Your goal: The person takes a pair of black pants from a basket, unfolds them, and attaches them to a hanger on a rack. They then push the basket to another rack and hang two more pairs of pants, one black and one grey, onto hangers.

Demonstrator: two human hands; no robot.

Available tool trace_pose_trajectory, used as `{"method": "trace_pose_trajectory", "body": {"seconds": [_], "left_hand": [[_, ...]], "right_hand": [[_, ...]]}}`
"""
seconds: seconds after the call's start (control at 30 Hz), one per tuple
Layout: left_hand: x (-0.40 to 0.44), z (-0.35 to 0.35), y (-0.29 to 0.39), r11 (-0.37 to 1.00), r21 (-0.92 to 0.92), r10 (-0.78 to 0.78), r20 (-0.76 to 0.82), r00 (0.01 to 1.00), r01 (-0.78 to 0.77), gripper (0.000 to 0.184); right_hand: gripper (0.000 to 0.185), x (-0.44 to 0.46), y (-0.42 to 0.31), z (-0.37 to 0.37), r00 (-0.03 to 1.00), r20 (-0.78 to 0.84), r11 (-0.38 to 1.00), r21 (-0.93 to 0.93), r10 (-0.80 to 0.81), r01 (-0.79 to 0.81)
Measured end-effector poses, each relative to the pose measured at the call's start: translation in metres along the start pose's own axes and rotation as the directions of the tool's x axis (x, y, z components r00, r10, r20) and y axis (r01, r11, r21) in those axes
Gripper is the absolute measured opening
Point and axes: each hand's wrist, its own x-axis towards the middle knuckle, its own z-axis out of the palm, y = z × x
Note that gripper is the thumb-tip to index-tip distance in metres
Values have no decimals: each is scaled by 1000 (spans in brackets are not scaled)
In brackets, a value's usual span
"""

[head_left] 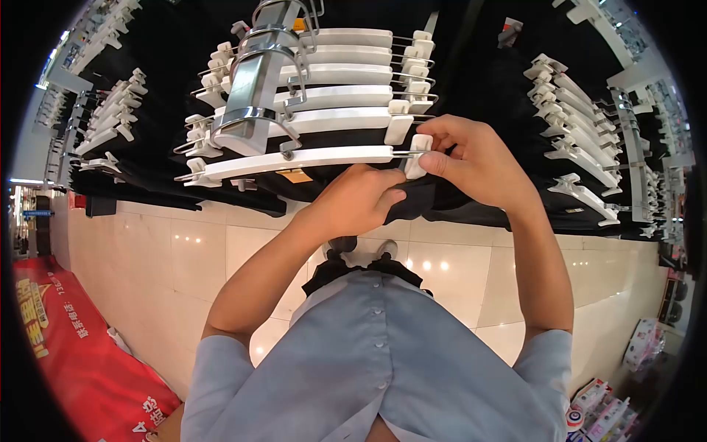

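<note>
A white clip hanger hangs at the front of a metal display rail, with black garments below and behind it. My right hand pinches the white clip at the hanger's right end, thumb on its near face. Just below the bar, my left hand is closed at the top edge of the front black garment, its fingertips close to the clip. Part of the left fingers is hidden, and the garment's exact kind does not show.
Several more white hangers line the rail behind the front one. Other hanger rows stand at the left and right. A red printed cloth lies lower left; packaged goods sit lower right. The floor is tiled.
</note>
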Motion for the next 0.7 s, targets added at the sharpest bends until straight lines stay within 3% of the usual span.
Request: {"method": "trace_pose_trajectory", "body": {"seconds": [0.17,0.3,0.4,0.57,0.7], "left_hand": [[2,-4,-3,997,-32,-73,117,990,77,14],[2,1,-13,999,-15,-42,73,996,43,14],[3,4,-16,1000,1,13,14,1000,-13,15],[-2,1,-12,1000,-28,-2,54,999,4,14],[-4,8,-19,994,-107,20,-19,1000,-22,16]], "right_hand": [[26,1,-5,-1,999,28,999,-44,-24,25],[19,-3,6,12,972,-108,977,-54,-211,206],[18,-8,8,20,952,-150,963,-98,-265,253],[16,-15,6,25,943,-166,952,-158,-288,263],[15,-17,4,25,949,-154,950,-194,-275,244]]}}
